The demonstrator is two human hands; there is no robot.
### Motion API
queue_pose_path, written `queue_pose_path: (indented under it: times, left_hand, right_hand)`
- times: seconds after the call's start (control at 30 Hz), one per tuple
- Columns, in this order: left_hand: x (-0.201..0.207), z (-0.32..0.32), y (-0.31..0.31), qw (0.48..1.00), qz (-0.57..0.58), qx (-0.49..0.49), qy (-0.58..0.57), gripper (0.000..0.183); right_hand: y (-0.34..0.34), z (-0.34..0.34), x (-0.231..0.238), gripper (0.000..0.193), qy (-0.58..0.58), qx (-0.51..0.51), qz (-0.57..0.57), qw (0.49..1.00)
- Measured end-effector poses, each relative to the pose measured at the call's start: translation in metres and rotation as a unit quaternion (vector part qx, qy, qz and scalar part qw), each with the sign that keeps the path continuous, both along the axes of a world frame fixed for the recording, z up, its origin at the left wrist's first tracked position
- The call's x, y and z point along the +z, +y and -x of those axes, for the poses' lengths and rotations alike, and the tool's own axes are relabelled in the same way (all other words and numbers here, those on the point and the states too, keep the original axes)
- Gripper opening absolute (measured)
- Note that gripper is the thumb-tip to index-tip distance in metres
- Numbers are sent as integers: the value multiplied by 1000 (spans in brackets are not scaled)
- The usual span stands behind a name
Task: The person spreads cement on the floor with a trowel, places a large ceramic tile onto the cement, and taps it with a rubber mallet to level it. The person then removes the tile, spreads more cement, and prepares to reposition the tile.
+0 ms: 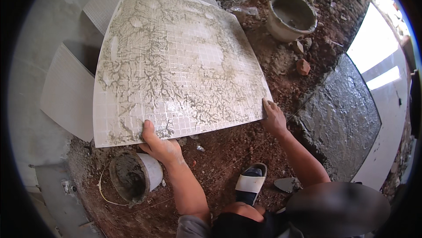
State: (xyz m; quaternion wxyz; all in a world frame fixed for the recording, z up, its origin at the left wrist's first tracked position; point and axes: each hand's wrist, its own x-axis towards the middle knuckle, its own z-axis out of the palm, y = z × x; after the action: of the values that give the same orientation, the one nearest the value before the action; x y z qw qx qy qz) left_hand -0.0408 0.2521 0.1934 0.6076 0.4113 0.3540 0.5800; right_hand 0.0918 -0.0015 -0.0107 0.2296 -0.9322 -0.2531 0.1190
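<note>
— What do we have in our hands right now?

— We hold a large square tile [176,62] with its back side up, the gridded surface streaked with grey mortar in branching veins. Our left hand [159,145] grips the near edge, thumb on top of the tile and the fingers curled beneath. Our right hand [274,117] clasps the near right corner, fingers laid over the edge.

— And where is the tile?

— It is lifted above the reddish dirt floor [228,159], tilted, its far edge up toward the grey wall. Behind it, more tiles [70,93] lean against that wall, their ribbed backs showing.

— What else lies around us?

— Just below our left hand a small bucket [134,176] lies on its side, caked with mortar inside. Far off at the upper right stands a bigger bucket [290,16] with grey mix in it, and broken brick pieces [303,66] are scattered near it. To the right of our right hand spreads a bed of wet mortar [343,119], next to white tiles already laid [387,141]. Our foot in a white and black sandal [251,183] rests on the dirt, and a trowel blade [288,184] lies just beside it.
</note>
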Motion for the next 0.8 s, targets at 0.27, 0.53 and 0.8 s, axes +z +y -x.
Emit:
queue_pose_path:
  times: [0.27, 0.53, 0.8]
  left_hand:
    - [-34, 28, 40, 998, 43, -38, 12, 55]
    - [-59, 40, 81, 995, 54, -80, -7, 60]
    - [-57, 39, 93, 996, 9, -92, -8, 65]
  right_hand:
    - [23, 15, -4, 78, 35, 13, 37, 999]
    - [47, 23, -20, 90, 34, 27, 42, 998]
    - [53, 29, -34, 91, 31, 53, 14, 998]
